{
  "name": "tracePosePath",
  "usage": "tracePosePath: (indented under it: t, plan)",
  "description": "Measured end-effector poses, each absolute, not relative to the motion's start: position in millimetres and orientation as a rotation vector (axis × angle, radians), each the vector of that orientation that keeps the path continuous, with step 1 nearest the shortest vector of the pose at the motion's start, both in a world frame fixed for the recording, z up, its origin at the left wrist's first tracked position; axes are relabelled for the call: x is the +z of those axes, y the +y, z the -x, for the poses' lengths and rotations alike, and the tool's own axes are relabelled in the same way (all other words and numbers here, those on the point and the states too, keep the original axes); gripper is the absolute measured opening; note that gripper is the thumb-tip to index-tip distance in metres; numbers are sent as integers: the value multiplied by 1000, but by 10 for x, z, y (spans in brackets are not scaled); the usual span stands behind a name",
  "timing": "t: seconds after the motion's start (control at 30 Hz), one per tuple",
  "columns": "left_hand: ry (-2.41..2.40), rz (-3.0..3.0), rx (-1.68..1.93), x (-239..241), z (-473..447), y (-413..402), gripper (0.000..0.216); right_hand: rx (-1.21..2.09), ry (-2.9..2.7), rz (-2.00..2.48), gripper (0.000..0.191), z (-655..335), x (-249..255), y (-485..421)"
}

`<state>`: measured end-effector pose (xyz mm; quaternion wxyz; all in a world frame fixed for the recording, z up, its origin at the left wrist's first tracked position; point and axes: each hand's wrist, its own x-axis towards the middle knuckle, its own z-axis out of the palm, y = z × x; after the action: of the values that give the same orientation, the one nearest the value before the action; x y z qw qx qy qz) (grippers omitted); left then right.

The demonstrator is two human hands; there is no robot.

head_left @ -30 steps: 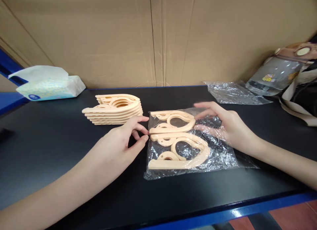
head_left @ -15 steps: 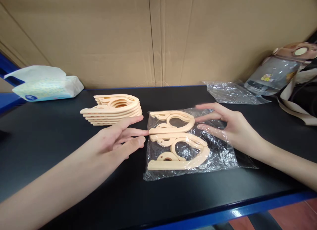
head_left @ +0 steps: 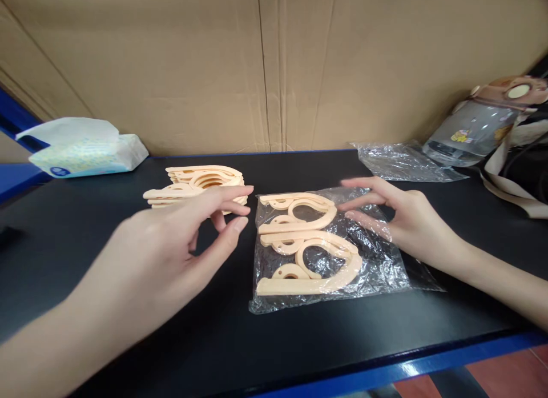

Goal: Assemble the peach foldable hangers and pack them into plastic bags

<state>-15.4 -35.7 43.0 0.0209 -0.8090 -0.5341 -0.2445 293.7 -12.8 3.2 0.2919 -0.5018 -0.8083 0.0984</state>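
A clear plastic bag (head_left: pixel 381 275) lies flat on the black table, with two folded beige hangers in it: a far hanger (head_left: pixel 291 227) and a near hanger (head_left: pixel 299 286). To its left is a stack of folded beige hangers (head_left: pixel 169 191), its front partly hidden by my left hand (head_left: pixel 171 238). That hand is held between the stack and the bag, thumb and fingers apart and holding nothing. My right hand (head_left: pixel 405 221) is over the bag's right part, fingers spread, with the fingertips close to the far hanger's curved end. Whether they touch the plastic I cannot tell.
A pack of tissues (head_left: pixel 92 155) sits at the back left. Another clear plastic bag (head_left: pixel 396 161) lies at the back right, beside a water bottle (head_left: pixel 475 129) with a strap. Brown cardboard (head_left: pixel 192 67) stands behind the table (head_left: pixel 299 346), which has a blue front edge.
My left hand has drawn back from the bag's left edge, risen slightly, and now covers more of the stack. My right hand and the bagged hangers have barely moved.
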Motion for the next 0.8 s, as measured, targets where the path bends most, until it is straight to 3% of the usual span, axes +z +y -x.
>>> tracePosePath:
  t: [0.13,0.37,0.8]
  plan:
    - [-1241,2543,-612,635,360,-98,35,82,-2166,1380,28,-3049,81,-71]
    - [-1775,2612,-395,732,816,301,70,47,-2092,1475,29,-3303,121,54]
    - [-2031,2703,-413,624,1004,450,77,172,-2132,1451,26,-3311,147,68]
